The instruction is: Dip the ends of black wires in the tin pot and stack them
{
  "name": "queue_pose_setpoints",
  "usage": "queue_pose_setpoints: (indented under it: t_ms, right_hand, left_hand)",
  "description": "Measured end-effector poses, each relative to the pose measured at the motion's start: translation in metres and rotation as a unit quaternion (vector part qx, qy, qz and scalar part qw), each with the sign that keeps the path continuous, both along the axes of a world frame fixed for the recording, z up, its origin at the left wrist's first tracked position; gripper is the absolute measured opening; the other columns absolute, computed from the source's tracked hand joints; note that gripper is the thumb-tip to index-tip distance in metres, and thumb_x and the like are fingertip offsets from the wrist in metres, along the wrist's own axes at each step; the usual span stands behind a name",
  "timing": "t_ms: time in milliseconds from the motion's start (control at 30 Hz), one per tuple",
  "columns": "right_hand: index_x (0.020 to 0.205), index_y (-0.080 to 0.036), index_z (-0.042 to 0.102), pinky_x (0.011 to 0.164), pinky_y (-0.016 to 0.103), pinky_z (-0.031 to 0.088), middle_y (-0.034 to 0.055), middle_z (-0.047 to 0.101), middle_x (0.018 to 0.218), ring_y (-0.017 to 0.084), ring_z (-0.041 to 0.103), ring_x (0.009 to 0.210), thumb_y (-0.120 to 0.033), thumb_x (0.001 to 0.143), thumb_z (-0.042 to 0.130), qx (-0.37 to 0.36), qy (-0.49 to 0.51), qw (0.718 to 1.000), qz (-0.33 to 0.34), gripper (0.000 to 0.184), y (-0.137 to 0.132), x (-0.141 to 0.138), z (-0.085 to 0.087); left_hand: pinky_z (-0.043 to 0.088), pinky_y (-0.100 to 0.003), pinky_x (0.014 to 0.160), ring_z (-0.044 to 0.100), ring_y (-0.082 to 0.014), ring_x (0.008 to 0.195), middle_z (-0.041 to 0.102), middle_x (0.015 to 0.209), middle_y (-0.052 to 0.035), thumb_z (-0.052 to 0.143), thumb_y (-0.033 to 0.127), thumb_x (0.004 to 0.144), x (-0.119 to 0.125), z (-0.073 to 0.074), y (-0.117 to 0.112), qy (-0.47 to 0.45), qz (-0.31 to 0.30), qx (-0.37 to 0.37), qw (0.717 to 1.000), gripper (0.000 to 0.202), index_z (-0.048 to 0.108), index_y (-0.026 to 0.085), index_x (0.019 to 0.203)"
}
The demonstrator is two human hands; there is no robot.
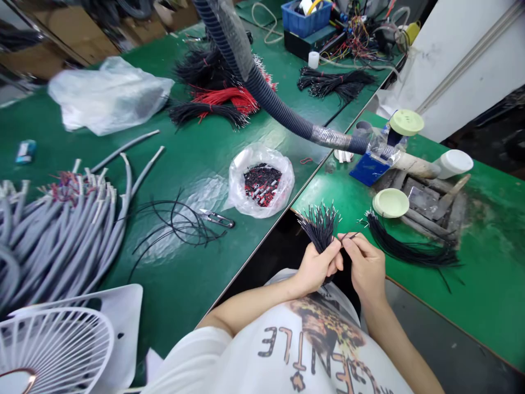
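Observation:
My left hand (315, 268) is closed round a bundle of short black wires (320, 225), their stripped ends fanning upward. My right hand (365, 262) sits beside it and pinches a thin black wire (349, 236) between thumb and fingertips, close to the bundle. Both hands hover over the gap between two green tables. A second bunch of black wires (406, 249) lies on the right table just past my right hand.
A clear bag of small red and black parts (261, 183) and snips (217, 219) lie on the left table (184, 158). Grey cables (61, 230) pile at left, a white fan (61, 339) below. A corrugated hose (262, 87) reaches a cluttered work block (422, 191).

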State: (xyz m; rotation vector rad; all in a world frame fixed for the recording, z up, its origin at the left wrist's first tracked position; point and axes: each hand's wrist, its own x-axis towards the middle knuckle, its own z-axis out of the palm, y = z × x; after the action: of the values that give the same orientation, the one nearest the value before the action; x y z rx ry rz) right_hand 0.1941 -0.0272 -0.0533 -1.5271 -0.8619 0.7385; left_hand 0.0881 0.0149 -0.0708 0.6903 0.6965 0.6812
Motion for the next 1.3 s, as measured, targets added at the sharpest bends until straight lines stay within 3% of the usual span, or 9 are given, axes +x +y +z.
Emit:
queue_pose_setpoints:
  t_ms: [233,467,700,833,900,967,1067,1167,1300]
  right_hand:
    - [0.070,-0.020,0.073,0.080,0.032,0.054,0.0044,0.071,0.083,0.020,0.068,0.086,-0.035,0.091,0.067,-0.014,-0.005,1.000,-0.021,0.025,-0.001,0.005,0.000]
    - [0.073,-0.019,0.075,0.080,0.032,0.054,0.0044,0.073,0.083,0.020,0.068,0.085,-0.039,0.088,0.069,0.000,0.002,0.998,-0.068,0.026,0.006,0.015,-0.001]
    - [0.077,-0.019,0.077,0.083,0.031,0.055,0.0064,0.076,0.091,0.019,0.070,0.087,-0.031,0.089,0.065,-0.014,0.020,1.000,-0.017,0.021,0.003,-0.001,0.002]
    - [0.077,-0.020,0.075,0.084,0.032,0.055,0.0065,0.075,0.095,0.018,0.069,0.089,-0.033,0.091,0.065,0.010,0.045,0.998,-0.051,0.021,0.003,-0.010,0.002]
    - [0.077,-0.020,0.070,0.076,0.032,0.056,0.0059,0.075,0.094,0.016,0.068,0.080,-0.039,0.091,0.065,0.037,0.114,0.990,-0.069,0.025,0.000,-0.010,0.009]
    - [0.075,-0.020,0.064,0.063,0.030,0.054,0.0025,0.071,0.076,0.014,0.063,0.062,-0.046,0.090,0.066,0.078,0.195,0.975,-0.065,0.031,-0.007,-0.002,0.023]
    - [0.075,-0.020,0.061,0.042,0.022,0.040,-0.0066,0.049,0.045,0.009,0.044,0.039,-0.049,0.090,0.067,0.106,0.242,0.964,-0.031,0.033,-0.029,0.020,0.049]
    - [0.076,-0.018,0.066,0.037,0.019,0.026,-0.0076,0.042,0.040,0.006,0.032,0.033,-0.040,0.092,0.065,0.046,0.166,0.985,0.011,0.028,-0.050,0.042,0.069]
    - [0.078,-0.015,0.073,0.041,0.020,0.029,-0.0037,0.051,0.046,0.006,0.038,0.039,-0.031,0.092,0.064,-0.079,0.003,0.995,0.064,0.023,-0.062,0.054,0.079]
  left_hand:
    - [0.021,-0.027,0.044,0.034,-0.0059,0.035,0.049,0.043,0.0002,0.058,0.067,0.088,-0.002,-0.009,-0.002,0.035,-0.016,0.032,0.999,0.062,0.060,0.015,0.055]
    - [0.022,-0.027,0.045,0.034,-0.0061,0.035,0.044,0.039,0.0020,0.054,0.065,0.092,-0.003,-0.007,-0.001,0.046,-0.040,0.062,0.996,0.062,0.058,0.015,0.054]
    - [0.021,-0.025,0.045,0.029,-0.0058,0.037,0.035,0.037,0.0047,0.056,0.058,0.094,-0.003,-0.009,-0.004,0.067,-0.011,0.062,0.996,0.061,0.055,0.015,0.051]
    - [0.031,-0.022,0.048,0.037,-0.0066,0.039,0.042,0.039,0.0039,0.058,0.056,0.094,-0.001,-0.006,-0.005,0.050,-0.015,0.053,0.997,0.055,0.059,0.014,0.059]
    - [0.036,-0.022,0.047,0.045,-0.0087,0.040,0.055,0.047,0.0021,0.064,0.058,0.089,0.000,-0.001,-0.005,0.040,-0.004,0.016,0.999,0.046,0.062,0.014,0.073]
    - [0.040,-0.023,0.047,0.053,-0.0114,0.043,0.064,0.057,0.0000,0.071,0.059,0.082,0.000,0.003,-0.003,0.033,0.019,-0.027,0.999,0.045,0.061,0.015,0.085]
    - [0.043,-0.023,0.049,0.057,-0.0125,0.046,0.067,0.061,-0.0011,0.077,0.059,0.076,0.000,0.008,0.003,0.038,0.059,-0.042,0.997,0.049,0.059,0.015,0.087]
    - [0.032,-0.019,0.043,0.042,-0.0064,0.037,0.055,0.048,0.0049,0.076,0.055,0.080,-0.001,0.008,0.008,0.031,0.086,-0.026,0.995,0.044,0.061,0.014,0.085]
    - [0.019,-0.018,0.041,0.024,-0.0031,0.034,0.036,0.038,0.0109,0.077,0.050,0.080,-0.003,0.009,0.013,0.004,0.075,-0.034,0.997,0.040,0.064,0.013,0.085]
